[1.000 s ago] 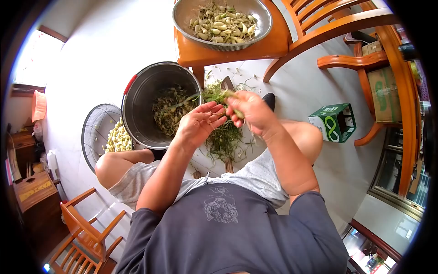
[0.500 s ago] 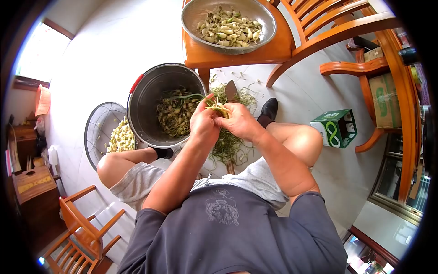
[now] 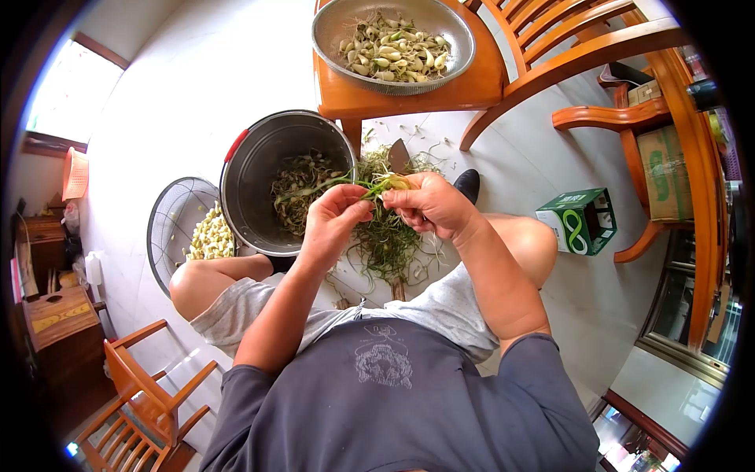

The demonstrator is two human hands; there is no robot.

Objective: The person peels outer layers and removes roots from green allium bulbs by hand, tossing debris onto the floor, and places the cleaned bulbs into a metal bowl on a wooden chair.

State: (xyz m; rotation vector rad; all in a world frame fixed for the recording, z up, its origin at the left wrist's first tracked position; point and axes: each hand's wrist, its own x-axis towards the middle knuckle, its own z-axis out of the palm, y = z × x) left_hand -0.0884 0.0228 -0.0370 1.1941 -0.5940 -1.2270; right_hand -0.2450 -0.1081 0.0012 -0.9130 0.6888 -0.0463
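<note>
My left hand (image 3: pixel 336 219) pinches a green stalk between thumb and fingertips, above the gap between the bucket and the trimmings. My right hand (image 3: pixel 431 206) is closed on the yellow-green end of the same leafy onion stalk (image 3: pixel 384 186), close to the left fingertips. Part of this bunch is hidden by the fingers. Below the hands lies a heap of green trimmings (image 3: pixel 389 248) on the floor, with a dark pointed blade (image 3: pixel 399 156) rising at its far side. The grey bucket (image 3: pixel 250 161) to the left contains untrimmed onion bulbs with stalks (image 3: pixel 295 197).
A perforated metal bowl (image 3: pixel 464 59) of small pale bulbs (image 3: pixel 397 51) sits on a wooden chair (image 3: pixel 409 101). Left of the bucket, a wire-mesh basket (image 3: pixel 163 228) holds cleaned white pieces (image 3: pixel 211 236). A green box (image 3: pixel 578 220) stands beyond my right knee.
My hands have moved apart from being pressed together. The left has shifted left and the right a little right, so the green stalk now shows stretched between them.
</note>
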